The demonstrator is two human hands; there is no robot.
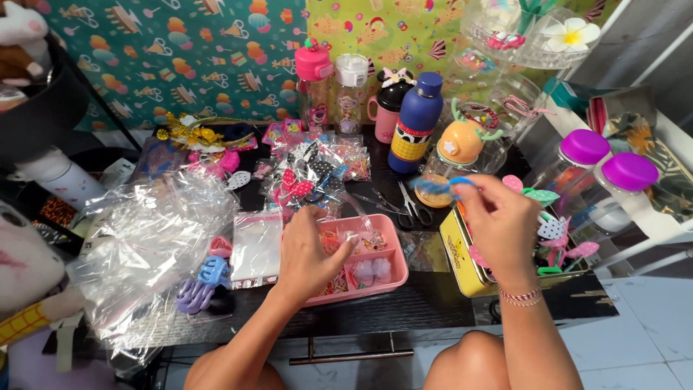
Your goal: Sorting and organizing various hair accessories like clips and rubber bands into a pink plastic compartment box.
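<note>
1. the dark surface (433, 303) carries everything, with crumpled clear plastic bags (144, 245) well left of the pink tray.
2. the pink tray (393, 278) sits at the middle, its compartments holding small hair accessories.
3. a yellow tin (462, 271) lies just right of the pink tray.
4. the left hand (307, 253) reaches into the pink tray, fingers bent together on the small pieces.
5. the right hand (502, 220), above the yellow tin, is pinched on a blue hair clip (451, 186).
6. scissors (411, 206) lie just behind the pink tray.
</note>
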